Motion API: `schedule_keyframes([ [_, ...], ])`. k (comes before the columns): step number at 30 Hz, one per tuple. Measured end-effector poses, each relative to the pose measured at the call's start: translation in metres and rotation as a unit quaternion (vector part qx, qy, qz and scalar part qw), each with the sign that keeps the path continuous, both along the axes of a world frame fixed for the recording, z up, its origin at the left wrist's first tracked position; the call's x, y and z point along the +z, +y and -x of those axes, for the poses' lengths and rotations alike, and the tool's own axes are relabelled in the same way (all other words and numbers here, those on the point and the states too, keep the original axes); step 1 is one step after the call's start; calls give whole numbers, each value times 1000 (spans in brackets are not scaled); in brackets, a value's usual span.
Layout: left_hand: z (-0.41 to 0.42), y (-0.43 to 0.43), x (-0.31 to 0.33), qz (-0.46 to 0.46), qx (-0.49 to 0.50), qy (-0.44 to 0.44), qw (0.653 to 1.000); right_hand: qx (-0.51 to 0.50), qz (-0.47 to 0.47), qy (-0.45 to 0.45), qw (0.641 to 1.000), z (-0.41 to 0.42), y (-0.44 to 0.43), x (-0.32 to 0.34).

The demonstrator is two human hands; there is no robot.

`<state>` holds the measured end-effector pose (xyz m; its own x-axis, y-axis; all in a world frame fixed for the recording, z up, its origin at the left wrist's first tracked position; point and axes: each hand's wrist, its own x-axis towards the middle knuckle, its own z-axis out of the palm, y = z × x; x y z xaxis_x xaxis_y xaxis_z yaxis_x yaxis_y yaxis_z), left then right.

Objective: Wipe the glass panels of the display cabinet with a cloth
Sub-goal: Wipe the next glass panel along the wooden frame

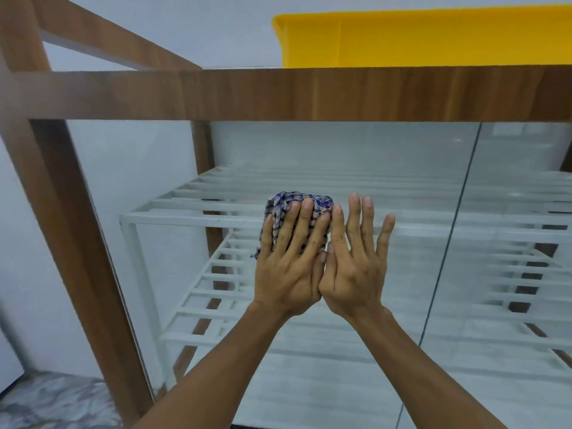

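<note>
cloth (pixel 297 205): blue-checked, folded, flat against glass panel (pixel 387 156) | cabinet (pixel 278 94): wood-framed

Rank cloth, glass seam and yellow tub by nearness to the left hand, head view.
1. Cloth, pressed under the left hand.
2. Glass seam, off to the right.
3. Yellow tub, up on the cabinet.

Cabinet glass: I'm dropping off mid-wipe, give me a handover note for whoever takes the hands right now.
Left hand: flat, fingers straight, pressing the folded checked cloth against the left glass panel.
Right hand: flat against the same panel, touching the left hand, no cloth under it.
Done: cannot tell how much is wiped.
To do: the rest of this panel, then the right glass panel past the seam.
</note>
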<state>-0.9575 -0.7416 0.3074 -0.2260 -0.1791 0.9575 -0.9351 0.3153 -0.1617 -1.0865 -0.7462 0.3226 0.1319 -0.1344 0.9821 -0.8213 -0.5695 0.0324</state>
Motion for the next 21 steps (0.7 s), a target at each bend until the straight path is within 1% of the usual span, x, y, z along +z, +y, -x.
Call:
schedule_keyframes([
  [11,-141,8,7,6,17,23,1000,-12,3,34,999,-135,7,9],
  [14,-177,11,7,7,34,48,998,-1,5,36,999,-169,11,7],
  [18,-215,13,1,9,41,60,997,8,3,40,999,-207,14,-7],
  [21,-241,15,-9,16,45,111,993,8,-3,34,999,-216,11,-13],
])
